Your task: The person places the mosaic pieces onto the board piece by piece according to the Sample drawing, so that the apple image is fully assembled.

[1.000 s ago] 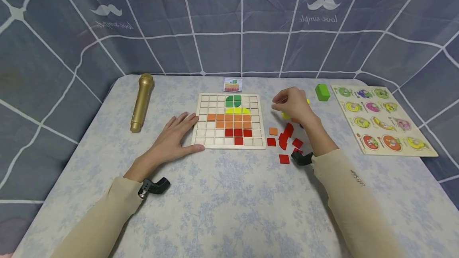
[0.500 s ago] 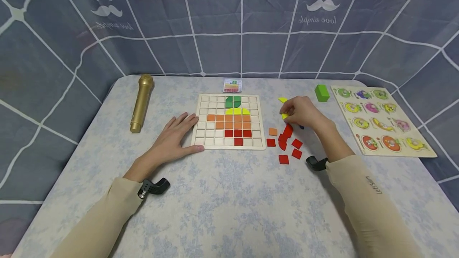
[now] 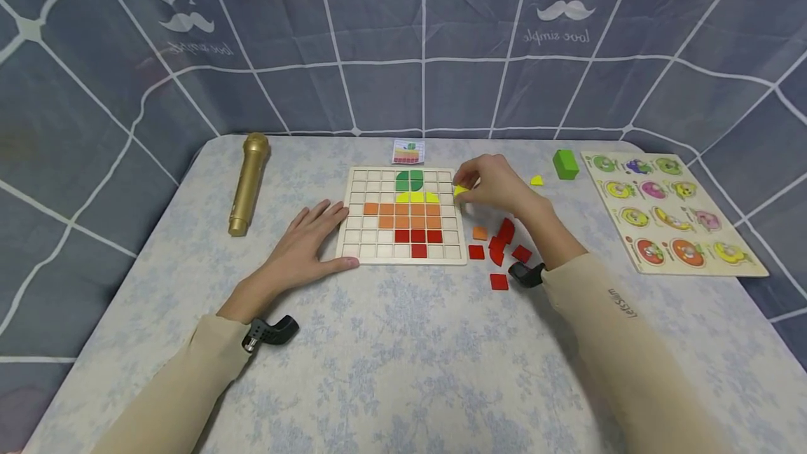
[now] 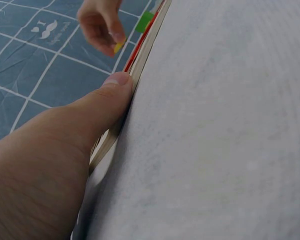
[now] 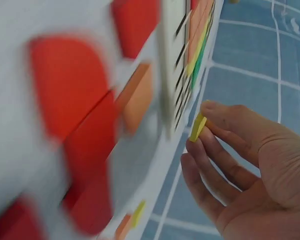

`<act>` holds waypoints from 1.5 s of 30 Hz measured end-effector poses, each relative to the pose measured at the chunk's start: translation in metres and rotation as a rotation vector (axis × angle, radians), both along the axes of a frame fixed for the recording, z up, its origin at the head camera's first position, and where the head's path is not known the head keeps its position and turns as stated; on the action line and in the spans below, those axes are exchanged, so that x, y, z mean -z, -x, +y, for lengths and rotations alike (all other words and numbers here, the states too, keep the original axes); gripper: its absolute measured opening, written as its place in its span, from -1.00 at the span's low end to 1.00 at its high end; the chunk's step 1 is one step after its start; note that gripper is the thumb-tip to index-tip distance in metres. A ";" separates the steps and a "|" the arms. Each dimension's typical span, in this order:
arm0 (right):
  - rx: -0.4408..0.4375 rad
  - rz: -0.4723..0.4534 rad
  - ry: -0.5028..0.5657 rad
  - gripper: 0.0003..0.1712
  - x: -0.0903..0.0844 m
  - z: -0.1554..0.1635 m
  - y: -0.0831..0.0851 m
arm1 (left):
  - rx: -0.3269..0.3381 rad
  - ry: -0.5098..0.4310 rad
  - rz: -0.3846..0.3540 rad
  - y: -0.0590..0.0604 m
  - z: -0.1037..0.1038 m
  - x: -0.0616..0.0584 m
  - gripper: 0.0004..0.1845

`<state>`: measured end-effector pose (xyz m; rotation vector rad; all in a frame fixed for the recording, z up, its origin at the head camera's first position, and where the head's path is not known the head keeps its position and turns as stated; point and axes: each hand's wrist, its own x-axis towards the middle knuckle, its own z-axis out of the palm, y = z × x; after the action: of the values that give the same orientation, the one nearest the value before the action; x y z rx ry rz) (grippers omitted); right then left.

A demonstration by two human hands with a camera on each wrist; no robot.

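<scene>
Golden and smooth, the toy microphone (image 3: 249,181) lies at the far left of the surface (image 3: 391,363), which has a pale cloth with a faint blue flower print. Next to it your left hand (image 3: 301,244) rests flat, the fingers straight and relaxed, with the thumb pressed against the near left edge of the wooden grid board (image 3: 403,214); it has not moved in the last second. The board is light wood with square cells, and it carries green quarter-round tiles on top, a yellow row under them, then orange and red squares. Behind it lies a small pattern card (image 3: 408,151). Your right hand (image 3: 494,184) was over the loose pieces half a second ago, and now it has come to the right edge of the board, its grip closed on a small yellow tile (image 3: 461,190) between thumb and fingertips; the right wrist view shows this tile as thin, with flat faces. I judge that the picking is done and the tile is now just beside the yellow row. Further right, the loose red tiles (image 3: 504,244) and one orange tile (image 3: 480,232) lie near your wrist, another yellow piece (image 3: 536,180) lies apart, then a green block (image 3: 565,163) and a fruit peg puzzle (image 3: 668,209).
</scene>
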<state>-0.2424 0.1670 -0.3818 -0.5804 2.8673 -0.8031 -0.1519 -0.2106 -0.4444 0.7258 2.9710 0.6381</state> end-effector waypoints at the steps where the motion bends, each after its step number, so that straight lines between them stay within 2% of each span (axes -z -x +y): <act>1: -0.011 0.000 0.004 -0.71 -0.001 -0.007 0.002 | -0.001 0.002 0.000 0.000 0.000 0.000 0.12; 10: -0.126 0.008 0.054 -0.74 -0.004 -0.063 0.013 | 0.010 0.006 0.005 0.001 0.001 0.001 0.10; 19: -0.181 0.006 0.109 -0.71 0.003 -0.116 0.020 | 0.010 0.006 -0.012 0.001 -0.002 0.000 0.10; 25: -0.187 0.004 0.115 -0.79 0.014 -0.144 0.023 | 0.016 -0.007 -0.003 0.001 -0.004 0.000 0.11; 37: -0.169 0.025 0.150 -0.91 0.022 -0.143 0.018 | 0.032 -0.019 0.002 0.003 0.001 -0.002 0.10; 45: -0.184 0.009 0.163 -0.86 0.023 -0.139 0.015 | 0.019 -0.013 -0.003 0.001 -0.001 -0.001 0.11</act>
<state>-0.2578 0.0284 -0.4046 -0.8546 2.7208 -1.0101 -0.1528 -0.2120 -0.4438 0.7528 2.9565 0.6581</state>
